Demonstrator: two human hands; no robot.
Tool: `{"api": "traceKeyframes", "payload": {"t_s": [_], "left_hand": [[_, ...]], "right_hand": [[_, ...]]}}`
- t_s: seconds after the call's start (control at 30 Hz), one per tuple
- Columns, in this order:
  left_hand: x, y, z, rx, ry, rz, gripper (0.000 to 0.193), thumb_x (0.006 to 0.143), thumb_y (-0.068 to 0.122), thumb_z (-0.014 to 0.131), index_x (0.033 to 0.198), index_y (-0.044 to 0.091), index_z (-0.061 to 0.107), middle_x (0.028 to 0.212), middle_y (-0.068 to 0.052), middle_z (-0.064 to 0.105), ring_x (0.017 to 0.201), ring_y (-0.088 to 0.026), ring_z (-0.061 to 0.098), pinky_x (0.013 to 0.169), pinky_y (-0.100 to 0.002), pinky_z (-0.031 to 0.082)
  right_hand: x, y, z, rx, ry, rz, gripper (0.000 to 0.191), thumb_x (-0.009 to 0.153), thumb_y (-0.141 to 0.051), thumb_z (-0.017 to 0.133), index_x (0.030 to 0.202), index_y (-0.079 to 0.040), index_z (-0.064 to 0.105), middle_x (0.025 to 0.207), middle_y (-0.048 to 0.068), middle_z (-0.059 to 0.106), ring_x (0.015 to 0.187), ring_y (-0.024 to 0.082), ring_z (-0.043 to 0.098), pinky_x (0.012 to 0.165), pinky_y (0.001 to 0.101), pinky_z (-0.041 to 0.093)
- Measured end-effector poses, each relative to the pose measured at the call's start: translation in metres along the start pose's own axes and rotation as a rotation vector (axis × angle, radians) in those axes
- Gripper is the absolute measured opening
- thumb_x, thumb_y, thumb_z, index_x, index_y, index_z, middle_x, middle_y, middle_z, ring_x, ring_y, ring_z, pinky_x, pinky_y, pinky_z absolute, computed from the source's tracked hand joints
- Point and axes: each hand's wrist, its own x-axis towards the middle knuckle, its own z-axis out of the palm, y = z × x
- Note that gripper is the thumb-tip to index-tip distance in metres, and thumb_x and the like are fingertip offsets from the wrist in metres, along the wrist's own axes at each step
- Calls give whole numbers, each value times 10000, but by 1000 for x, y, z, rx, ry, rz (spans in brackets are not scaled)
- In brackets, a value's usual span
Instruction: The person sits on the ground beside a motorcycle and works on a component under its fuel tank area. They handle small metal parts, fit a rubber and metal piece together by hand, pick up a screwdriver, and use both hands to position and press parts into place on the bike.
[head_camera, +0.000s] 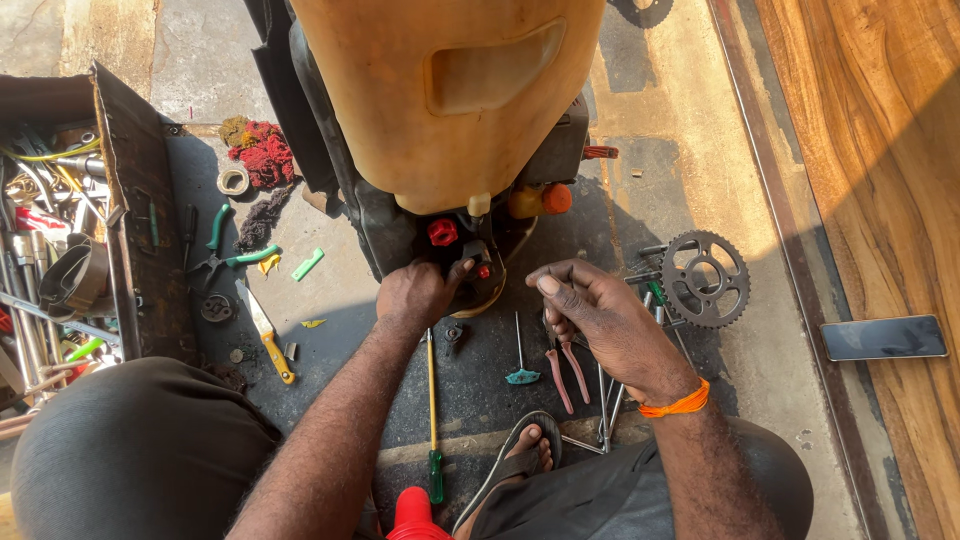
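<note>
Engine (470, 250) sits under the yellow tank (445, 90), ahead of my knees. Sprocket (706, 278), pliers (566, 368) and screwdriver (433, 410) lie around on the floor. My left hand (415, 293) presses on the engine, fingers curled. My right hand (600, 310) hovers, fingertips pinched together; contents indiscernible.

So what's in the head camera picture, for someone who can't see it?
A person crouches on the floor over a small engine with a big yellowish tank, left hand on the engine beside a red cap, right hand raised just off it. Pliers, a sprocket and an open toolbox lie around.
</note>
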Motion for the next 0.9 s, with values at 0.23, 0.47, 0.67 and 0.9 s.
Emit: {"api": "traceKeyframes", "payload": {"t_s": [0.23, 0.47, 0.67, 0.9], "left_hand": [[5, -5, 6, -17, 33, 12, 852, 998, 758, 293, 859, 51, 748, 912, -164, 757, 935, -333, 740, 839, -478, 598], [8, -11, 6, -15, 7, 32, 838, 1015, 742, 300, 824, 60, 748, 884, -161, 755, 906, -340, 739, 822, -494, 594], [7, -10, 7, -38, 5, 18, 809, 1027, 714, 299, 820, 66, 737, 884, -158, 750, 903, -331, 737, 825, -489, 593], [6, -10, 7, -24, 22, 33, 793, 1040, 696, 285, 858, 53, 714, 900, -163, 739, 902, -316, 741, 834, -477, 600]], "right_hand": [[0, 2, 0, -36, 17, 25, 387, 998, -385, 605, 1179, -60, 712, 762, -22, 583, 721, 84, 566, 684, 264, 524], [1, 3, -1, -45, 18, 26, 388, 994, -389, 606, 1177, -63, 712, 763, -22, 585, 721, 86, 571, 688, 265, 531], [3, 6, 0, -70, 8, 13, 390, 998, -388, 605, 1187, -64, 711, 768, -22, 585, 725, 83, 572, 691, 262, 533], [4, 6, 0, -63, 4, 14, 382, 1001, -379, 606, 1185, -59, 705, 771, -24, 591, 723, 81, 577, 683, 259, 529]]}}
